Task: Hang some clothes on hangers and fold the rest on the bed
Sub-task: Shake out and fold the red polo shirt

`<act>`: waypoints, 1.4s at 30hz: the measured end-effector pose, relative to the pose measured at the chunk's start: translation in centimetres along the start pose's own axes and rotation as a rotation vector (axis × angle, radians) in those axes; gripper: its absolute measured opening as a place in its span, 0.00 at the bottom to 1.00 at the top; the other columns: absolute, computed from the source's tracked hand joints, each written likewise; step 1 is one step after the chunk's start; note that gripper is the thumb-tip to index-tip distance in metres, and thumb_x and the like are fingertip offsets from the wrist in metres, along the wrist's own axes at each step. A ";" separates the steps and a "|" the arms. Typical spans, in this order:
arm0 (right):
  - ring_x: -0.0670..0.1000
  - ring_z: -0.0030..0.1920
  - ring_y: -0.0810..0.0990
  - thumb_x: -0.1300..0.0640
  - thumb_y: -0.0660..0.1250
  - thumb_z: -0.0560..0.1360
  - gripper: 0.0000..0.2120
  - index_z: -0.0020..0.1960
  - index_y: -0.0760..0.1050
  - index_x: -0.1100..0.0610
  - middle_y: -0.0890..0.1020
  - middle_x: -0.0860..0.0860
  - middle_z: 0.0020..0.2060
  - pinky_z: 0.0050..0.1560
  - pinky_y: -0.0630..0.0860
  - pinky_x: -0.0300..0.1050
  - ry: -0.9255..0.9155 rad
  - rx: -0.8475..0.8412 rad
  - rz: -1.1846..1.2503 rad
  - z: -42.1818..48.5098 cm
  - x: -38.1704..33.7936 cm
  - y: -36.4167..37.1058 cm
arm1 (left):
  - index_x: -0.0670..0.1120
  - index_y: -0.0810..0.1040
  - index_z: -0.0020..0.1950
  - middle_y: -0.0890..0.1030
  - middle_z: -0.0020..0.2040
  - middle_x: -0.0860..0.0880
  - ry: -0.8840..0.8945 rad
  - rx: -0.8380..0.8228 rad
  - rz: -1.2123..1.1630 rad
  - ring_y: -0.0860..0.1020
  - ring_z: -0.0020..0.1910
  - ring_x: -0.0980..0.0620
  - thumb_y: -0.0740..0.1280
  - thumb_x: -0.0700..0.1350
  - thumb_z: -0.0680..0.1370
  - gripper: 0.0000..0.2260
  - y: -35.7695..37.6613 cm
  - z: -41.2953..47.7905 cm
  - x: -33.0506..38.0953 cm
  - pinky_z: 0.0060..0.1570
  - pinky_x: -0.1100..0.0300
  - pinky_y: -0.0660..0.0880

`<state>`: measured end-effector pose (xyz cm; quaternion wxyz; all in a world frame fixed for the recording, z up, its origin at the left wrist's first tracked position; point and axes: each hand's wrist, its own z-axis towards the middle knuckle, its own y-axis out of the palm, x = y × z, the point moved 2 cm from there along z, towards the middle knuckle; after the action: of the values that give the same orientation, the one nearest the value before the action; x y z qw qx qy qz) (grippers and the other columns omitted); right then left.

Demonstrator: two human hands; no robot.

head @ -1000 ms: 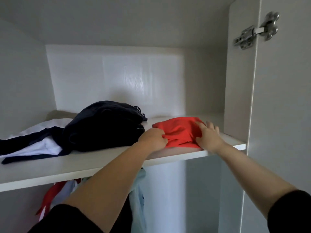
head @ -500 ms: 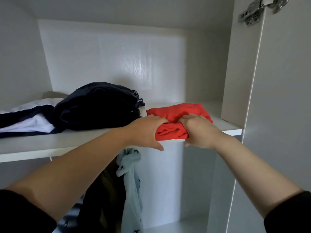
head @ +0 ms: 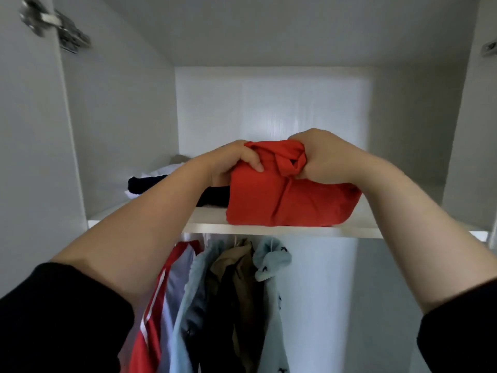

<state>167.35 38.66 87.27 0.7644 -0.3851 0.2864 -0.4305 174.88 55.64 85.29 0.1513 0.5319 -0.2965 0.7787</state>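
Observation:
A folded red garment (head: 290,200) is lifted in front of the upper wardrobe shelf (head: 209,226), its lower edge level with the shelf's front lip. My left hand (head: 231,164) grips its upper left corner, thumb across the front. My right hand (head: 322,157) clutches the bunched top right part. A dark navy garment (head: 150,183) and a white one (head: 164,170) lie on the shelf behind my left forearm, partly hidden.
Below the shelf hang several clothes: a red and white top (head: 158,305), a light blue piece (head: 188,305), a brown one (head: 242,278) and a pale patterned one (head: 271,262). Open wardrobe doors with hinges (head: 53,25) flank both sides.
Both hands have closed on the red garment and raised it off the shelf toward me. The view has swung left and down, showing the hanging clothes.

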 end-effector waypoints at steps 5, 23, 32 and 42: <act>0.44 0.30 0.77 0.66 0.73 0.64 0.08 0.39 0.76 0.58 0.80 0.47 0.31 0.29 0.71 0.33 -0.045 -0.190 0.241 5.8 -5.1 1.4 | 0.39 0.83 0.43 0.84 0.40 0.42 -0.032 0.145 -0.070 0.82 0.38 0.47 0.63 0.33 0.60 0.15 -7.0 -4.3 0.5 0.44 0.58 0.79; 0.60 0.53 0.79 0.61 0.65 0.73 0.16 0.61 0.71 0.61 0.81 0.58 0.51 0.48 0.72 0.49 -0.151 0.126 -0.068 23.6 -11.7 17.2 | 0.46 0.72 0.65 0.74 0.64 0.44 -0.424 0.692 1.799 0.69 0.65 0.43 0.62 0.42 0.77 0.17 -22.1 -5.2 -1.9 0.59 0.52 0.67; 0.53 0.65 0.72 0.57 0.56 0.80 0.16 0.63 0.76 0.59 0.76 0.54 0.63 0.63 0.65 0.37 0.073 0.098 0.437 24.8 -8.5 19.1 | 0.43 0.77 0.62 0.78 0.61 0.41 -0.313 0.856 1.319 0.75 0.60 0.41 0.58 0.41 0.78 0.15 -22.9 -4.0 -7.9 0.56 0.53 0.72; 0.63 0.73 0.58 0.50 0.48 0.80 0.27 0.77 0.54 0.59 0.57 0.61 0.75 0.74 0.55 0.55 0.250 -0.188 -0.087 27.1 -4.9 26.0 | 0.48 0.47 0.79 0.52 0.79 0.46 -0.447 0.432 1.106 0.52 0.77 0.46 0.45 0.53 0.83 0.25 -24.6 2.5 -16.5 0.75 0.49 0.51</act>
<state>197.29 60.95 80.65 0.6639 -0.4103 0.4014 -0.4793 196.69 74.55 78.17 -0.4495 0.4685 -0.3882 0.6540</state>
